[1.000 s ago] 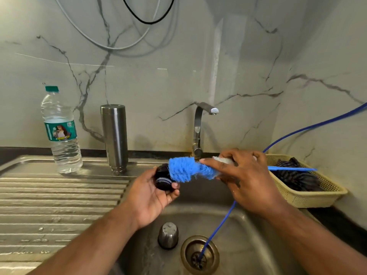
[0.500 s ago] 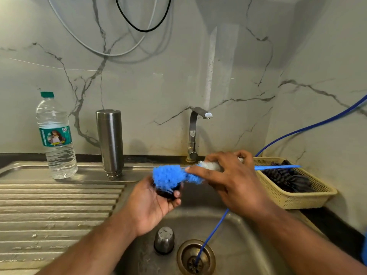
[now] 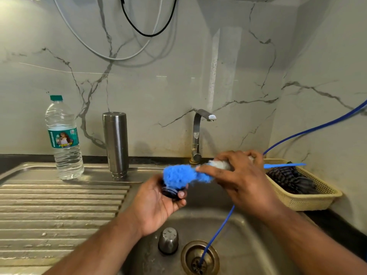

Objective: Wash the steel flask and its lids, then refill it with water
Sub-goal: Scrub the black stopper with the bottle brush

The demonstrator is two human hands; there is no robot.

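The steel flask (image 3: 115, 144) stands upside down on the drainboard, left of the tap. My left hand (image 3: 156, 205) grips a small black inner lid (image 3: 169, 192) over the sink. My right hand (image 3: 240, 179) holds a bottle brush by its neck, and the brush's fluffy blue head (image 3: 178, 175) presses on top of the lid, hiding most of it. The brush's thin blue handle (image 3: 284, 165) sticks out to the right. A steel cup lid (image 3: 168, 240) sits upside down in the basin beside the drain.
A plastic water bottle (image 3: 64, 139) stands left of the flask on the ribbed drainboard (image 3: 59, 205). The tap (image 3: 198, 133) is behind my hands. A blue hose (image 3: 216, 235) runs into the drain (image 3: 199, 259). A yellow basket (image 3: 309, 201) with dark cloth sits at the right.
The brush head has slid from beside the lid onto its top, and both hands shifted slightly left. The view has tilted down a little.
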